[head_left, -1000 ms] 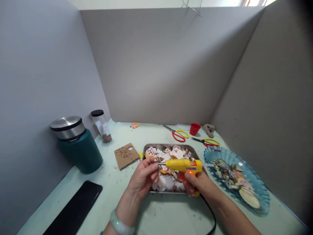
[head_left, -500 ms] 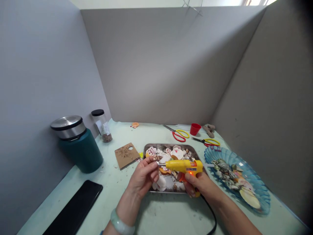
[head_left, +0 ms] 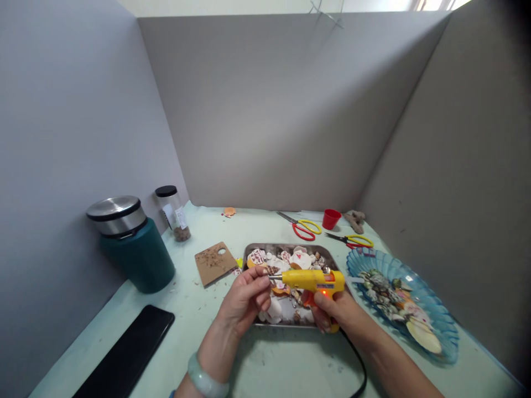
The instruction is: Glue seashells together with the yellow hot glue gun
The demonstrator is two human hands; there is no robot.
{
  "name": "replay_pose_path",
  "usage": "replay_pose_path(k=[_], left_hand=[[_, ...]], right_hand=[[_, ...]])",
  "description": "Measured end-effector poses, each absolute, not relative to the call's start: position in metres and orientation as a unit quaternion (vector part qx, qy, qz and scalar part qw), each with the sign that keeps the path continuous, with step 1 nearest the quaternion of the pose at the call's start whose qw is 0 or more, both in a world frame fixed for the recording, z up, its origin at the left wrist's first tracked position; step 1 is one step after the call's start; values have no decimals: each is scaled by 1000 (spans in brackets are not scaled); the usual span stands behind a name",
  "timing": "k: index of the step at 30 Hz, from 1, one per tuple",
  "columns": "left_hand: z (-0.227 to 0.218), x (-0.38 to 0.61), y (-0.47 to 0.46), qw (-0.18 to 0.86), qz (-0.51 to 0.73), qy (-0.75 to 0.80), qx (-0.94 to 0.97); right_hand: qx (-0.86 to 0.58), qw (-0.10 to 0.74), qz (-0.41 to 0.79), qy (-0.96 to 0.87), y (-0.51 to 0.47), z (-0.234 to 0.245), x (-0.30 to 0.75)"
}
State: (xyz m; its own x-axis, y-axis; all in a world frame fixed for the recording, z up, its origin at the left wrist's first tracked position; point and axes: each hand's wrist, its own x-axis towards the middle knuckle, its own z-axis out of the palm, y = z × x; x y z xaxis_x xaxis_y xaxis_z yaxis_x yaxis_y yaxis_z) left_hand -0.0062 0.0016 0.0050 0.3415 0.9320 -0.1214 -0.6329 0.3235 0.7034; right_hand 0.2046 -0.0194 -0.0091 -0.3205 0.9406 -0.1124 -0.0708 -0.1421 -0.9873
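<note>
Grey panels [head_left: 265, 121] stand on the left, the right and the far side of a pale green table [head_left: 290, 362]. On the right lies a blue scalloped dish [head_left: 448, 334] bearing shells and bits, and at the middle a metal tray [head_left: 332, 261] full of shells and pale discs. On the left are a teal flask [head_left: 139, 260] and, nearer, a flat black slab [head_left: 124, 354] (a phone, by its look).

Over the tray, the right hand [head_left: 338, 307] is wrapped round the handle of a yellow glue gun [head_left: 305, 279], whose red light is lit and whose nozzle points left. The left hand [head_left: 244, 296] meets that nozzle, thumb and forefinger pinched on a small thing.

Farther off are a clear jar [head_left: 173, 213] at far left, a brown card [head_left: 213, 264] left of the tray, two pairs of scissors, [head_left: 305, 228] and [head_left: 357, 240], and a red cup [head_left: 331, 219] at far right.

Smallest is the small striped shell [head_left: 272, 270], its pointed end sticking out right of the left fingertips, just above the nozzle; whether metal touches shell I cannot tell. The step in hand seems to be putting glue on it. The next move, I judge, calls for a measured trigger squeeze, a steady pinch, and fingertips clear of the hot tip.
</note>
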Motion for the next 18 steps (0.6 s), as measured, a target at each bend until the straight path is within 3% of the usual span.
replay_pose_path(k=[18], left_hand=[[6, -6, 2, 760, 539, 260, 253]], right_hand=[[-425, 390, 606, -548, -17, -19, 209]])
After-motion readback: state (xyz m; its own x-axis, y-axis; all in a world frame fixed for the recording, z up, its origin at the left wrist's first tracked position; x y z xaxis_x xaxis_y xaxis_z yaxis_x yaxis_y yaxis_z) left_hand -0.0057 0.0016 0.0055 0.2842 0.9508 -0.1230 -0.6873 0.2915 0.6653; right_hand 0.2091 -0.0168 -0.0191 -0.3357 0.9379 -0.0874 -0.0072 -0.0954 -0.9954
